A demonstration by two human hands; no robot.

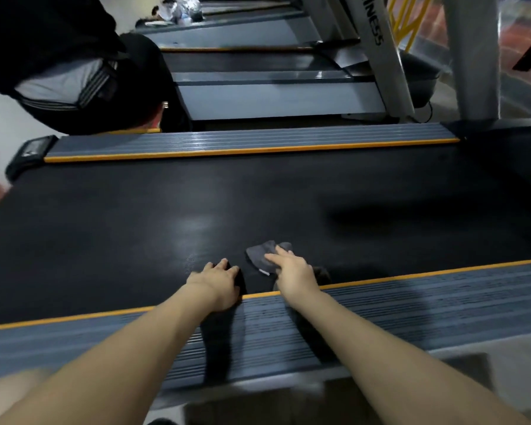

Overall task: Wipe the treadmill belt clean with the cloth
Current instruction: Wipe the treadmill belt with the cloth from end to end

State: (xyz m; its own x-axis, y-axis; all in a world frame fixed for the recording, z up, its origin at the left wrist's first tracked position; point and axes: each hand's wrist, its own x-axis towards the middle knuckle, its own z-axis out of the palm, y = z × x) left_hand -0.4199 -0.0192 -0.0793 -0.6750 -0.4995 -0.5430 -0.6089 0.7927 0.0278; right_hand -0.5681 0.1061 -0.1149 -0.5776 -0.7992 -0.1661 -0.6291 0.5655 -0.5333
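Observation:
The black treadmill belt point(227, 204) stretches across the middle of the view, between two grey ribbed side rails with orange edges. A small grey cloth point(262, 256) lies crumpled on the belt near the closer rail point(411, 299). My right hand point(292, 274) presses down on the cloth with fingers spread over it. My left hand point(219, 283) rests flat on the belt just left of the cloth, fingers apart, its heel at the orange edge. It holds nothing.
The far side rail point(252, 142) runs behind the belt. Another person in dark clothes point(74, 72) bends over at the upper left. More treadmills point(273, 96) stand beyond, with a grey upright post point(472, 56) at the upper right.

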